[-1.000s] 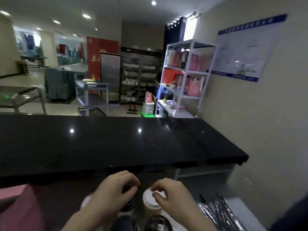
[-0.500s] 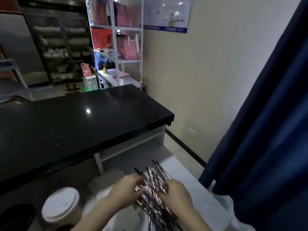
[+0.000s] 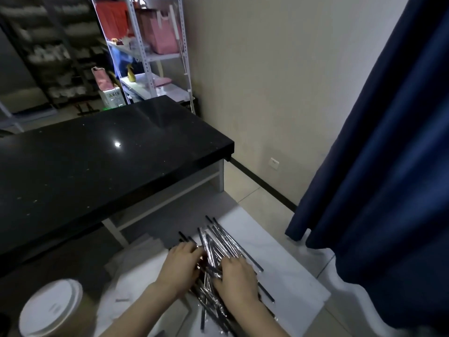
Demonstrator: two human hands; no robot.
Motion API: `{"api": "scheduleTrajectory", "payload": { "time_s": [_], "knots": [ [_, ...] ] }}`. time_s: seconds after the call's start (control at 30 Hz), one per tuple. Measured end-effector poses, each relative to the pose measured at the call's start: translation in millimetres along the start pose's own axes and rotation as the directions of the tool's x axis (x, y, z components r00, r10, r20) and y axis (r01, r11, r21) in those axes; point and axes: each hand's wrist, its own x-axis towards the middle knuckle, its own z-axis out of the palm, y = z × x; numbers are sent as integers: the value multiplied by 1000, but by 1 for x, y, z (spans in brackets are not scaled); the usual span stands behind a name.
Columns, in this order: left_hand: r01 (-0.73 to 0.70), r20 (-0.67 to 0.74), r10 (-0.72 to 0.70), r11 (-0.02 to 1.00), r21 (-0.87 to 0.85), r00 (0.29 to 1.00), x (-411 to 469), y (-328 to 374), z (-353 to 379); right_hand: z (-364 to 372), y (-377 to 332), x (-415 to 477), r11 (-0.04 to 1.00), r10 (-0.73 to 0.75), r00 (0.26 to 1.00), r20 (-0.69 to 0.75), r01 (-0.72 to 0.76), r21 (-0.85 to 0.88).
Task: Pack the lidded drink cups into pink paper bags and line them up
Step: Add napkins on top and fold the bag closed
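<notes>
In the head view, your left hand [image 3: 182, 266] and right hand [image 3: 237, 276] both lie on the loose heap of black drinking straws in shiny clear wrappers [image 3: 218, 242] at 6 o'clock, on the white tabletop [image 3: 291, 271]. Both hands have their fingers bent down into the heap. I cannot tell whether either pinches a single straw, because the tips are buried among the wrappers. The brown paper cup with a white lid [image 3: 52, 307] stands at 7 o'clock, apart from both hands.

The straws lie crossed and their wrappers look slick. Pulling one out will likely drag its neighbours, and those towards 4 o'clock could slide off the tabletop's edge. Your left forearm passes near the cup, so a careless sweep back could tip it.

The only pink paper bags [image 3: 161, 32] in sight hang on the white metal shelf rack [image 3: 145, 52] at 12 o'clock, well apart. The glossy black counter [image 3: 97, 161] at 10 o'clock stands between you and them. A navy blue curtain [image 3: 388, 166] hangs at 3 o'clock, near the tabletop.
</notes>
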Motion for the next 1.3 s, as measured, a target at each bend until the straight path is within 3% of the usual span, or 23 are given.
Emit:
{"api": "scheduleTrajectory", "payload": {
  "time_s": [0.33, 0.53, 0.63, 0.83, 1.13, 1.3],
  "knots": [
    [-59, -147, 47, 995, -79, 988, 0, -2, -10, -1, 17, -2, 981, -43, 990, -137, 68, 181],
    [-73, -126, 57, 989, -130, 990, -4, -8, -27, -10, 20, 3, 963, -130, 976, -174, 166, 212],
    [-52, -130, 17, 961, -271, 991, -12, -10, -37, -17, 18, 1, 938, -185, 967, -177, 227, 263],
    [-16, -202, -64, 928, -373, 977, -47, -29, -66, -39, -5, -13, 840, -339, 927, -160, 374, 393],
    [51, -378, -236, 897, -439, 895, -158, -62, -130, -87, -93, -25, 673, -585, 781, -217, 617, 408],
    [121, -497, -378, 873, -473, 781, -248, -87, -158, -105, -171, -43, 543, -737, 644, -205, 745, 387]
  ]
}}
